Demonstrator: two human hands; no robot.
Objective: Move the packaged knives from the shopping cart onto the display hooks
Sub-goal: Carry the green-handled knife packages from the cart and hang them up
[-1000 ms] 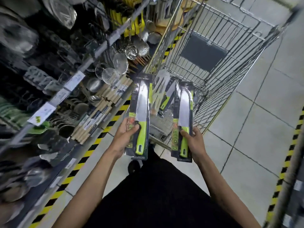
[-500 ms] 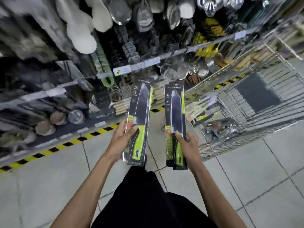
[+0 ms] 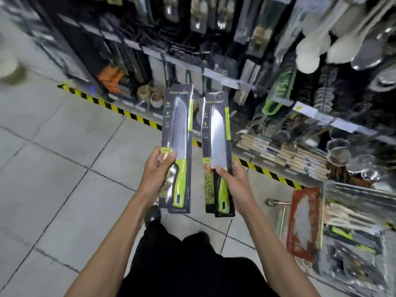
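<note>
Rack point(image 3: 214, 69) of hanging utensils filled the top and right, blurred. A second earlier the view had faced the cart, so the person had swung away from it toward the display: pickup looked done, hanging not yet begun. Floor point(image 3: 64, 163) was pale tile, with striped tape point(image 3: 137, 116) running along the rack's foot. Cart point(image 3: 360, 197) had slid to the lower right edge, well apart from both hands, and more green-trimmed packs point(image 3: 340, 231) lay inside it, so further trips were likely needed. Left pack point(image 3: 177, 129) and right pack point(image 3: 217, 129), each a green-handled knife on a dark card, were held upright side by side in front of the body, near each other but apart, tops toward the rack and short of it. Both had been carried in the same hold across the turn. Left grip point(image 3: 156, 174) was wrapped round the left pack's lower half, thumb across the front by the handle. Right grip point(image 3: 233, 181) clasped the right pack the same way, thumb on the front. A second card may have sat behind the right pack; could not tell. No free hook could be picked out in the blur, so the next job, as a guess, was finding one and lining up a pack's top hole.
</note>
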